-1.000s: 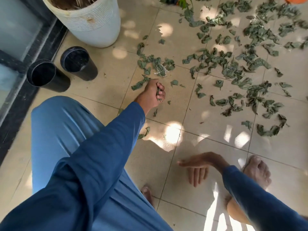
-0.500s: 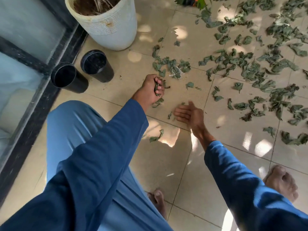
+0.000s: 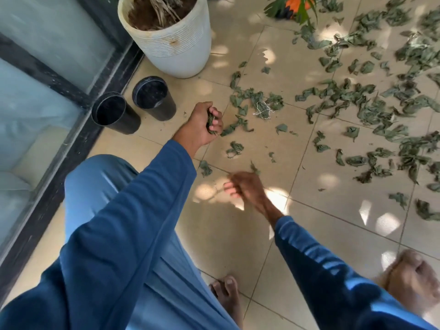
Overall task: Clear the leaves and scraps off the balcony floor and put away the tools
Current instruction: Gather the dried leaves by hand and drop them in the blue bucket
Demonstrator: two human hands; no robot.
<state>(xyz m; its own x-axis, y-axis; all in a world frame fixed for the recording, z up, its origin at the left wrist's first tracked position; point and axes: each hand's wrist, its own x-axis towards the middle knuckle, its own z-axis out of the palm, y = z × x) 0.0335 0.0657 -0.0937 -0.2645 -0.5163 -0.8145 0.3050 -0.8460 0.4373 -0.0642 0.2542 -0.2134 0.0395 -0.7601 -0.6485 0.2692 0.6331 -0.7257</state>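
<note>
— Green crumpled leaf scraps: where do they lie?

— Scattered over the beige tiled floor. They are thickest at the upper right of the frame and thin out toward the centre.

— And the left hand?

— Its grip is closed round a small bunch of leaves, just left of centre, with bits poking out between the curled fingers. Loose scraps lie on the floor just beside that fist, to its right. A tangle of white string sits among them a little further right.

— The right hand?

— Low over the floor at centre frame, below the left one and apart from it, and blurred. I cannot tell whether its grip is open or closed. One small leaf lies at the hand's upper edge, and I can't say whether they touch.

— What stands nearby?

— A pair of black plastic pots, side by side to the left of the fist, next to the black-framed glass door. Above them, at the top, is a white ribbed planter holding brown soil and dry stalks.

— And the person?

— Dark blue sleeves and bare feet along the bottom edge.
</note>
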